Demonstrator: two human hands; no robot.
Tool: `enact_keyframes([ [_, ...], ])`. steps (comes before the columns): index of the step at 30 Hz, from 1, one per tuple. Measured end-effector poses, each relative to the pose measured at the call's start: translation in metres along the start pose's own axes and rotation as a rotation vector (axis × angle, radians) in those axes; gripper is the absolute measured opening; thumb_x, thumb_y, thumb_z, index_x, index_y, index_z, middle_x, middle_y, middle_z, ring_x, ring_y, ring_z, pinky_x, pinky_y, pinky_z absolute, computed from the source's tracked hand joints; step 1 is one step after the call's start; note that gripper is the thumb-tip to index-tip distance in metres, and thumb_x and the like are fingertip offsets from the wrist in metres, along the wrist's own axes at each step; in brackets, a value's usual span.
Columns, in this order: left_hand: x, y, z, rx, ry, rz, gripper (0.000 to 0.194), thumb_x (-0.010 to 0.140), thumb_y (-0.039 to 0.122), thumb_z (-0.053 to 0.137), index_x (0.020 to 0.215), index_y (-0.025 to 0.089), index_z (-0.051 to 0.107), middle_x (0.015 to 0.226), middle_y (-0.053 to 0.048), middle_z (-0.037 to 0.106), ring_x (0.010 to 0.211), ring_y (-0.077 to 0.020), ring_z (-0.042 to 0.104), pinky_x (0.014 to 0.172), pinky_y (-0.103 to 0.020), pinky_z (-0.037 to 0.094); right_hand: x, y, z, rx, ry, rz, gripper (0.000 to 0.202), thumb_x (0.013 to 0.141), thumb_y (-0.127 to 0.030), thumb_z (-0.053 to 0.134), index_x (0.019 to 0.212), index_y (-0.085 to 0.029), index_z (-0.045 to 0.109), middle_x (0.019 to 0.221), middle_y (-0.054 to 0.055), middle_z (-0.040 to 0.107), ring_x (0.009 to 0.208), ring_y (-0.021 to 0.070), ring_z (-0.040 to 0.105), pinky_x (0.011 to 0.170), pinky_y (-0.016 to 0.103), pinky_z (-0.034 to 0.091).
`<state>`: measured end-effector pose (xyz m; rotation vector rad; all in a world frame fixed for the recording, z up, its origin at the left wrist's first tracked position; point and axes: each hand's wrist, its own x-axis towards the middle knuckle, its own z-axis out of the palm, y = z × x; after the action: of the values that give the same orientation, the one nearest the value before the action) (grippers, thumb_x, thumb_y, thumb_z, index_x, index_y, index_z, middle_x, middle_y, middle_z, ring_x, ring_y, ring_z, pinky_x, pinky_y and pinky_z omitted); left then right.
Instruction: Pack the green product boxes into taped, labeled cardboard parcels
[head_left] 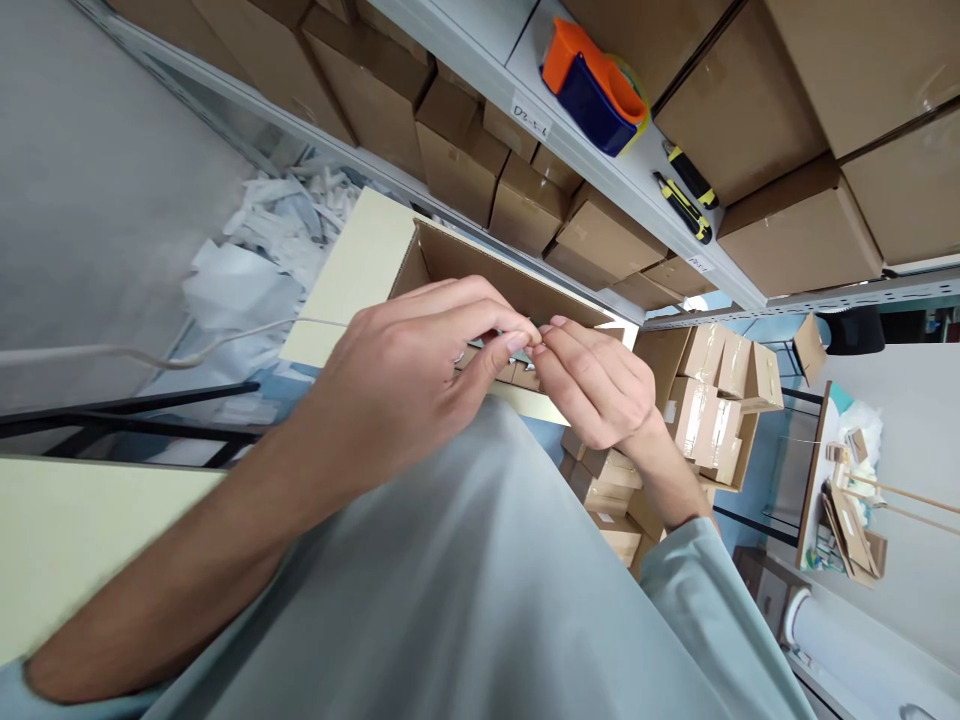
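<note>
My left hand [431, 350] and my right hand [596, 385] meet at the fingertips in front of my body. Both are closed in a pinch, thumbs against forefingers. Whatever lies between the fingertips is too small or too hidden to name. Behind the hands is an open cardboard box [480, 255], with small brown pieces partly visible inside it; my fingers cover much of its opening. The box rests on a pale yellow tabletop [352, 265]. A thin white cord [187, 360] runs in from the left edge and disappears behind my left hand.
Above, a grey shelf [637, 190] carries an orange and blue tape dispenser [596, 90], two yellow-black box cutters [686, 190] and large cartons [802, 225]. More cartons [461, 150] line the level below. White scrap material [255, 260] lies left; stacked boxes [712, 400] stand right.
</note>
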<state>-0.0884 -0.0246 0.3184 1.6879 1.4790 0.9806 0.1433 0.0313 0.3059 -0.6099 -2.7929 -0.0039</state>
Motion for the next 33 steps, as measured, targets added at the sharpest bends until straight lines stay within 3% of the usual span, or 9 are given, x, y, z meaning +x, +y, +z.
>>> enact_keyframes([
  [15, 0.001, -0.001, 0.003, 0.010, 0.003, -0.001, 0.039, 0.111, 0.054, 0.045, 0.096, 0.035, 0.075, 0.101, 0.001, 0.080, 0.101, -0.0226, 0.077, 0.088, -0.036, 0.060, -0.001, 0.001, 0.005, -0.008, 0.006, 0.042, 0.031, 0.108, -0.050, 0.074, 0.127, -0.026, 0.076, 0.122, 0.010, 0.084, 0.118, 0.0279, 0.082, 0.097, 0.041, 0.072],
  [25, 0.002, 0.000, 0.004, -0.008, -0.012, -0.011, 0.037, 0.110, 0.053, 0.046, 0.098, 0.037, 0.078, 0.100, 0.002, 0.081, 0.103, -0.0222, 0.077, 0.083, -0.035, 0.060, -0.011, -0.002, 0.010, -0.002, 0.076, 0.049, 0.022, 0.108, -0.041, 0.074, 0.124, -0.026, 0.075, 0.125, 0.010, 0.084, 0.121, 0.0279, 0.082, 0.099, 0.043, 0.073],
  [33, 0.000, -0.003, 0.005, -0.013, -0.009, -0.003, 0.036, 0.110, 0.053, 0.049, 0.097, 0.035, 0.078, 0.101, 0.002, 0.081, 0.098, -0.0208, 0.077, 0.082, -0.033, 0.059, -0.017, -0.003, 0.018, 0.065, 0.107, 0.142, 0.034, 0.102, -0.036, 0.082, 0.134, -0.026, 0.073, 0.126, 0.011, 0.083, 0.121, 0.0297, 0.081, 0.099, 0.042, 0.072],
])
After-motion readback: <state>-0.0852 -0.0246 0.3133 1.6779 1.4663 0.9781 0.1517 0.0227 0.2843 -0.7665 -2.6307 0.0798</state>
